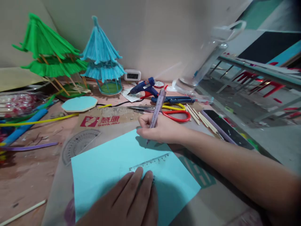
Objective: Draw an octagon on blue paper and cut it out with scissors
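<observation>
The right hand (162,130) grips a translucent purple pen (157,110), tip on the light-blue paper sheet (105,163), while the left hand (128,201) presses flat, fingers open, on a clear plastic ruler (150,162).

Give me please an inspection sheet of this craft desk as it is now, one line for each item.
Surface: brown cardboard with red print over a dusty desk.
Job's things: light blue paper; clear ruler; pen.
Clutter: green model, blue model, glue gun, red scissors, protractor, wooden sticks, phone.
Hands: left hand presses the ruler flat; right hand holds the pen, tip on the paper.
Cables: black cord behind the cardboard.
Surroundings: plain wall; red stools at right.
</observation>
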A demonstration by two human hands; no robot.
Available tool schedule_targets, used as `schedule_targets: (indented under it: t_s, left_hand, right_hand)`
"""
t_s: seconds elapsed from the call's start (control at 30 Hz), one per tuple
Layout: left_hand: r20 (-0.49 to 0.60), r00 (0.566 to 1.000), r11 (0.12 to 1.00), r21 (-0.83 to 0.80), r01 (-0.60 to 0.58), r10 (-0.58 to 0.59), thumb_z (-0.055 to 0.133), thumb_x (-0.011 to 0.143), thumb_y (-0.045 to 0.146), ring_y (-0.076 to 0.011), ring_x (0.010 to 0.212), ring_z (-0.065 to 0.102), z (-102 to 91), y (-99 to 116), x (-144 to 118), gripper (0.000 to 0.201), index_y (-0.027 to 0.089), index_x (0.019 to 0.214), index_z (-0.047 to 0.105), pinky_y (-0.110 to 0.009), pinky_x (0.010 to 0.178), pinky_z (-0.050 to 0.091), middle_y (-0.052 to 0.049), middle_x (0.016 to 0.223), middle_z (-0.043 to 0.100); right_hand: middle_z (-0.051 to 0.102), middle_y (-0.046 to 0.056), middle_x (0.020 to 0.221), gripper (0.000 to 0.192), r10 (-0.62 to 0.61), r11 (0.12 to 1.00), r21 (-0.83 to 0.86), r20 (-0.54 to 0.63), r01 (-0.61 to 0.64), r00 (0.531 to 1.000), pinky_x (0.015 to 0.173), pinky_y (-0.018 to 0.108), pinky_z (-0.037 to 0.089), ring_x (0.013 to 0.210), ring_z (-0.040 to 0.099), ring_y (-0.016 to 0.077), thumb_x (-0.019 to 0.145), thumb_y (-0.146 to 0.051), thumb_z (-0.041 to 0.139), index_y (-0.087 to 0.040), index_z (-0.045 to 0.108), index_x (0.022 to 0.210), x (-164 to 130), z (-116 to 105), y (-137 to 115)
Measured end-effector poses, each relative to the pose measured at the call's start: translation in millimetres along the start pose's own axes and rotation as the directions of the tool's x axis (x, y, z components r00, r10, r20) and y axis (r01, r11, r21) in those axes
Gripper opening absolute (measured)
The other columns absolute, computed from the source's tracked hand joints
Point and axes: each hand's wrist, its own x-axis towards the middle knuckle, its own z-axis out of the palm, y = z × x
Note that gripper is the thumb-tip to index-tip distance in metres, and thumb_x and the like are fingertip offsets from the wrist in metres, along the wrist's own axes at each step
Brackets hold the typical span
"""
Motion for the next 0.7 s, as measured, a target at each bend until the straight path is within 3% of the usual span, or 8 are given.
schedule_targets:
  t_s: [0.13,0.23,0.3,0.4,0.47,0.57,0.63,0.7]
  left_hand:
    - [-0.03,0.999,0.999,-0.035,0.008,-0.009,0.031,0.105,0.018,-0.0193,0.102,0.06,-9.2,0.9,10.2,0.032,0.021,0.11,0.063,-0.033,0.091,0.043,0.001,0.11,0.072]
    - [0.101,0.994,0.992,-0.113,0.053,-0.041,0.043,0.098,0.015,-0.0191,0.076,0.06,-10.3,3.0,15.9,0.021,0.021,0.101,0.063,-0.035,0.069,0.047,0.0,0.092,0.07]
    - [0.21,0.978,0.983,-0.177,0.046,-0.008,0.054,0.093,0.018,-0.0204,0.072,0.059,-9.5,3.1,16.6,0.01,0.021,0.099,0.061,-0.035,0.065,0.047,0.0,0.089,0.067]
    - [0.251,0.967,0.977,-0.214,0.004,0.051,0.059,0.091,0.018,-0.0233,0.08,0.061,-8.7,3.7,14.2,0.012,0.019,0.103,0.061,-0.036,0.068,0.05,-0.004,0.094,0.067]
    - [0.246,0.967,0.976,-0.218,-0.003,0.057,0.059,0.092,0.017,-0.0236,0.084,0.062,-10.5,5.7,12.8,0.013,0.018,0.104,0.061,-0.036,0.071,0.051,-0.006,0.096,0.067]
    - [0.259,0.966,0.971,-0.237,0.045,0.018,0.056,0.094,0.018,-0.0203,0.084,0.062,-17.6,4.4,14.5,0.009,0.02,0.1,0.062,-0.032,0.074,0.051,-0.004,0.093,0.067]
    - [0.273,0.961,0.963,-0.245,0.112,-0.042,0.051,0.097,0.02,-0.0176,0.084,0.063,-23.3,-7.0,17.9,0.014,0.023,0.101,0.064,-0.03,0.076,0.051,-0.003,0.094,0.067]
    - [0.286,0.947,0.951,-0.226,0.213,-0.145,0.048,0.099,0.023,-0.0177,0.09,0.065,-27.7,-29.6,21.1,0.019,0.023,0.106,0.066,-0.03,0.081,0.052,-0.004,0.102,0.069]
  right_hand:
    - [0.042,-0.011,0.052,0.031,0.067,0.996,0.054,-0.012,-0.066,0.998,0.04,0.017,0.027,0.042,0.038,0.0043,0.083,-0.025,0.067,-0.02,0.042,0.065,-2.2,2.5,1.9]
    - [0.051,-0.009,0.05,0.031,0.033,0.993,0.117,-0.053,-0.027,0.998,0.04,0.016,0.031,0.041,0.043,0.0055,0.087,-0.038,0.071,-0.02,0.05,0.074,-11.6,4.3,2.6]
    - [0.061,-0.004,0.059,0.036,-0.001,0.973,0.229,-0.106,0.025,0.994,0.044,0.017,0.042,0.048,0.052,0.0082,0.089,-0.052,0.068,-0.019,0.055,0.085,-22.5,6.3,2.0]
    - [0.07,0.006,0.082,0.056,-0.044,0.949,0.309,-0.084,0.068,0.996,0.062,0.032,0.06,0.071,0.068,0.0165,0.09,-0.073,0.05,-0.018,0.059,0.098,-41.5,10.7,0.6]
    - [0.072,0.01,0.089,0.062,-0.069,0.959,0.268,-0.095,0.092,0.993,0.073,0.04,0.061,0.081,0.071,0.0205,0.091,-0.076,0.043,-0.016,0.061,0.099,-51.8,13.3,0.3]
    - [0.069,0.01,0.097,0.051,-0.124,0.974,0.139,-0.323,0.177,0.938,0.088,0.04,0.056,0.093,0.068,0.0197,0.094,-0.067,0.05,-0.017,0.059,0.096,-61.5,15.2,-1.3]
    - [0.067,0.008,0.097,0.045,-0.162,0.976,0.064,-0.433,0.21,0.887,0.09,0.039,0.054,0.093,0.066,0.0186,0.098,-0.062,0.047,-0.019,0.057,0.095,-66.4,16.6,-5.7]
    - [0.067,0.007,0.089,0.044,-0.186,0.978,0.006,-0.439,0.21,0.879,0.083,0.038,0.056,0.083,0.067,0.0183,0.101,-0.059,0.041,-0.019,0.056,0.095,-72.9,20.0,-12.4]
